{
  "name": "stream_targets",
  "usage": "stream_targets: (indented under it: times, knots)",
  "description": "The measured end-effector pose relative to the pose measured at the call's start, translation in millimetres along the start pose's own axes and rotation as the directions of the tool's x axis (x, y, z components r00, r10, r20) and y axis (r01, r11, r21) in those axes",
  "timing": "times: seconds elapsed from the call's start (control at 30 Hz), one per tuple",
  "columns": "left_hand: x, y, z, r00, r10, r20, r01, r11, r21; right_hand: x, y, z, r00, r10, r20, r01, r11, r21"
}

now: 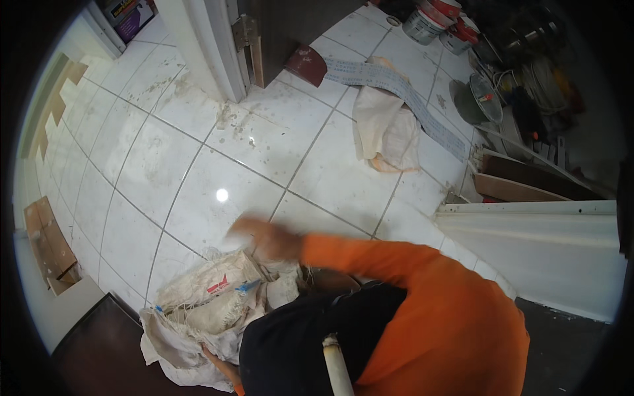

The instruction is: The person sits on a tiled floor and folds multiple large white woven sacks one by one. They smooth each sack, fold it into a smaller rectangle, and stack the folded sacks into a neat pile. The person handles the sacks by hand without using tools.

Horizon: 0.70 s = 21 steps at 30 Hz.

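Observation:
In front of my body a whitish woven sack point(185, 350) lies crumpled with its mouth open. Inside or on top of it sits a dusty folded bag point(214, 284) with a red mark, loose threads and bits of blue. My left hand point(221, 364) is low at the sack's near side, its fingers against the cloth and seemingly gripping it, though partly hidden. My right hand point(267, 237), on an orange-sleeved arm, is smeared by motion just beyond the dusty bag, above the tiles. Whether it holds anything does not show.
Beyond lie a crumpled beige sack point(386, 132) and a printed grey strip point(403, 89). A door frame point(211, 53) stands ahead. Paint buckets point(426, 25) and a dark bucket point(472, 99) crowd the right. Brown cardboard point(49, 237) rests at left. A pale tube point(337, 369) shows below.

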<state>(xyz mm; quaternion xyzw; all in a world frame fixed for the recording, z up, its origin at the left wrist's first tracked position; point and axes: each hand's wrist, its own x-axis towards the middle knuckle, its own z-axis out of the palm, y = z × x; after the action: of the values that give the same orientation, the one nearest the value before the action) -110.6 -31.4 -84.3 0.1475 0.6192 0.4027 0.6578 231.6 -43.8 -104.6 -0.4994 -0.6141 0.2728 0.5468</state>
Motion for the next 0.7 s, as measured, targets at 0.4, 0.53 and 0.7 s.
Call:
stream_targets:
  times: [0.4, 0.53, 0.7]
  knots:
    - [48.6, 16.5, 28.4, 0.997, -0.009, 0.073, 0.024, 0.979, -0.203, -134.5, 89.3, -380.9, 0.372, 0.421, -0.827, -0.806, 0.588, -0.063]
    - [27.4, 19.8, 32.0, 0.989, 0.060, 0.133, -0.037, 0.984, -0.172, -1.8, 1.5, -254.5, 0.873, 0.151, -0.464, -0.451, 0.613, -0.648]
    - [46.8, 8.3, 12.3, 0.991, 0.004, 0.132, 0.023, 0.978, -0.208, 4.2, -30.5, -110.1, 0.877, 0.451, 0.165, -0.368, 0.851, -0.374]
